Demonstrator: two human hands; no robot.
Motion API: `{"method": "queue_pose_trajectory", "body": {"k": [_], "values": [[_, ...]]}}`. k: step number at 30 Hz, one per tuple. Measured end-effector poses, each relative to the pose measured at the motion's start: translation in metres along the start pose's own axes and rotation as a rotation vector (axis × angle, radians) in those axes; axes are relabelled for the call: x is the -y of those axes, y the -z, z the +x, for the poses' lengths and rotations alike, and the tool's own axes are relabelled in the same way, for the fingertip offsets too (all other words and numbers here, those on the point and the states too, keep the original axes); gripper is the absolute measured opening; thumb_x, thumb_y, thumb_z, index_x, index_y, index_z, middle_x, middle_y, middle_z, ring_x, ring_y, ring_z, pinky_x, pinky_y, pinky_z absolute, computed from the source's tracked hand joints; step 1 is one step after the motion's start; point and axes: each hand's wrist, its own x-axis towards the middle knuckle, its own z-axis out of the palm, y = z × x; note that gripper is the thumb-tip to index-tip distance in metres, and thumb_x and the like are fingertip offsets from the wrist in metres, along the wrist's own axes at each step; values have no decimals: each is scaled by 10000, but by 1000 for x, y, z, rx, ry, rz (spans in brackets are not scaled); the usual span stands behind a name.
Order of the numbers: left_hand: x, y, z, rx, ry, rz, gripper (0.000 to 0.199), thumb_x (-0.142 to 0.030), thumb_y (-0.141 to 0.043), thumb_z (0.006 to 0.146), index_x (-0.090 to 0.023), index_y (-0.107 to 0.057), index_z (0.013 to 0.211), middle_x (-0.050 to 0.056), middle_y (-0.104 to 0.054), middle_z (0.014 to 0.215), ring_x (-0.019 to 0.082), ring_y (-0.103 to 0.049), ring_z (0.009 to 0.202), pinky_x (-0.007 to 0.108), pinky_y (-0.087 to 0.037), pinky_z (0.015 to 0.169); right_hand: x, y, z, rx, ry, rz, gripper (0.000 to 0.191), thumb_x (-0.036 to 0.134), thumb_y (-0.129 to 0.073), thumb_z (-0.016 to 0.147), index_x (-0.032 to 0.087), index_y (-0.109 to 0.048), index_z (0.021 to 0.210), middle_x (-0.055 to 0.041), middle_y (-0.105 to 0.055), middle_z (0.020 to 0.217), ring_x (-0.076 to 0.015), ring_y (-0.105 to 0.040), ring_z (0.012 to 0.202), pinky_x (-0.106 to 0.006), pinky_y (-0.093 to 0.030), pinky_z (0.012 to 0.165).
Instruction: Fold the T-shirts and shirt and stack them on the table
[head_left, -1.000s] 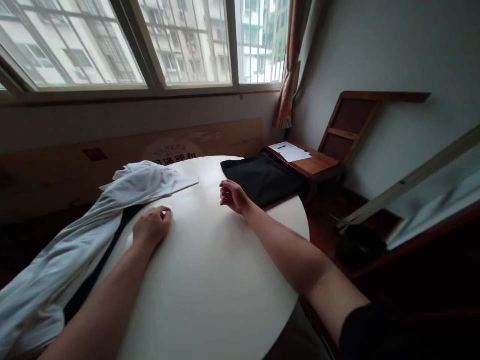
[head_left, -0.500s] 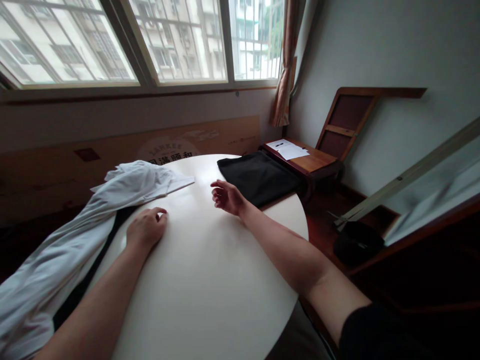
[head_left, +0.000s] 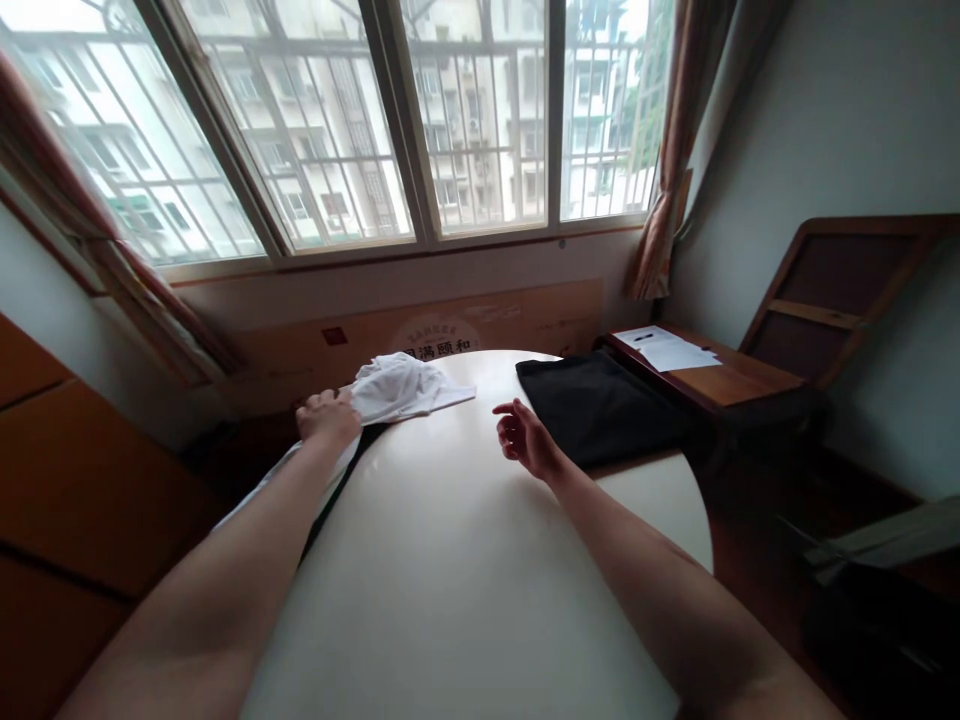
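Note:
My left hand (head_left: 328, 415) lies over a crumpled white cloth garment (head_left: 405, 385) at the left edge of the round white table, its fingers bent down around the fabric; their tips are partly hidden. Below that hand, the white cloth hangs past the table's edge, and a strip of black cloth (head_left: 349, 480) shows beneath it. Above the tabletop, my right hand (head_left: 525, 440) is open and holds nothing, with the index finger stretched out and the others loosely curled. Just right of it lies a folded black cloth (head_left: 600, 405), flat on the table.
The round white table (head_left: 465, 580) stretches out in front of me. Beyond its right side stands a low wooden table (head_left: 750, 375) bearing white papers (head_left: 671, 350). A large board (head_left: 510, 315) leans under the barred window, and a wooden cabinet (head_left: 75, 470) stands at the left.
My left hand has gone from the tabletop onto the white garment, farther left and forward. The view has turned left and upward. My right hand stays beside the black cloth.

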Motion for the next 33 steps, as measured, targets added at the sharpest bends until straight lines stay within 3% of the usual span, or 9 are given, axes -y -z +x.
{"method": "queue_pose_trajectory", "body": {"k": [3, 8, 12, 15, 20, 25, 29, 31, 33], "values": [[15, -4, 2, 126, 83, -52, 421, -401, -459, 901, -180, -664, 1195, 195, -629, 1284, 373, -565, 1136, 445, -435, 876, -1, -1, -1, 2, 3, -50, 433, 625, -560, 846, 209, -601, 958, 41, -501, 660, -102, -397, 515, -218, -209, 443], [12, 4, 1, 70, 118, -110, 407, -372, -384, 930, -174, -668, 1142, 190, -686, 1195, 341, -612, 1088, 418, -452, 857, -5, -1, 2, -7, 17, -198, 440, 619, -534, 860, 191, -612, 924, 32, -508, 666, -100, -406, 507, -214, -241, 421], [8, 10, 4, 157, 48, -100, 461, -415, -515, 854, -163, -614, 1227, 196, -629, 1304, 365, -578, 1183, 423, -465, 884, -8, 0, 3, -1, 43, -286, 406, 586, -542, 860, 189, -607, 914, 37, -508, 660, -94, -419, 486, -208, -259, 396], [13, 9, 2, 216, 60, -98, 388, -365, -526, 848, -185, -647, 1170, 181, -653, 1271, 366, -613, 1144, 420, -480, 847, -8, -1, 2, 13, 57, -329, 403, 577, -535, 859, 184, -603, 913, 44, -504, 649, -84, -418, 461, -201, -265, 379], [16, 17, -4, 138, 123, -131, 386, -328, -332, 960, -168, -634, 1140, 207, -697, 1143, 364, -659, 1058, 410, -475, 793, -8, -3, 2, -5, 75, -441, 384, 550, -515, 868, 176, -601, 886, 46, -502, 616, -85, -434, 437, -192, -271, 353], [-6, 70, 1, -123, 151, -366, 343, -320, -373, 970, -113, -590, 1137, 213, -710, 1047, 332, -668, 941, 388, -459, 777, -9, -4, 4, -7, 26, -505, 329, 506, -542, 860, 180, -588, 871, 51, -494, 598, -88, -468, 444, -173, -305, 341], [-37, 133, 6, -265, -18, -522, 328, -312, -371, 1010, -97, -550, 1182, 135, -686, 1143, 199, -607, 991, 308, -438, 868, -12, -6, 2, 97, -88, -511, 315, 448, -601, 852, 173, -593, 1005, 17, -556, 700, -124, -575, 533, -203, -443, 383], [-57, 161, -2, -281, -130, -611, 348, -350, -362, 1027, -103, -553, 1182, 101, -682, 1153, 152, -587, 989, 262, -442, 876, -15, -8, -1, 153, -106, -486, 489, 421, -667, 827, 190, -534, 1237, -11, -598, 816, -162, -637, 643, -245, -518, 441], [-79, 185, -23, -212, -303, -836, 364, -360, -364, 1032, -99, -568, 1182, 112, -688, 1130, 160, -601, 957, 280, -473, 835, -18, -12, -5, 171, -88, -457, 837, 382, -763, 767, 260, -330, 1472, -40, -621, 969, -183, -666, 756, -282, -567, 519]]}}
